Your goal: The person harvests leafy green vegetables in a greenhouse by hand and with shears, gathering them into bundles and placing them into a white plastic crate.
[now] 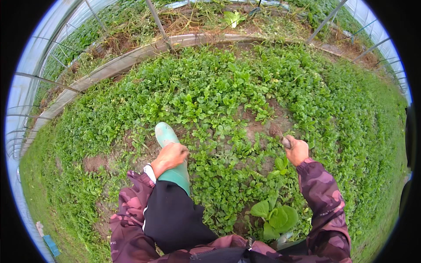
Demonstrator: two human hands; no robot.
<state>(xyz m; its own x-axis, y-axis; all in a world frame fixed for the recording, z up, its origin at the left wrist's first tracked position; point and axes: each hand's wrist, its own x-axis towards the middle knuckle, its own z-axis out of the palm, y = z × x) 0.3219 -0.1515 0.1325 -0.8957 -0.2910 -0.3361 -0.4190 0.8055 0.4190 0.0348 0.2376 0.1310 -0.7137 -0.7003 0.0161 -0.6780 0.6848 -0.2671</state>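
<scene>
My right hand [297, 150] is closed around the handle of a small hand tool [276, 131], whose soil-covered head points up and left over a patch of bare earth [256, 126]. The tool's exact kind cannot be told. My left hand [171, 156] rests over the green rubber boot [179, 176] on my left leg, fingers curled; whether it holds anything is hidden. Low leafy green plants [217, 164] cover the ground between and around both hands. Near my body, below the right hand, grows a larger broad-leaved plant [278, 218], with part of the other boot beside it.
A pale board edging [108, 67] curves along the bed's far and left sides. Metal poles [156, 19] of a plastic-covered tunnel rise beyond it. Another leafy plant [233, 19] stands past the board. A blue container [51, 245] lies at the far lower left.
</scene>
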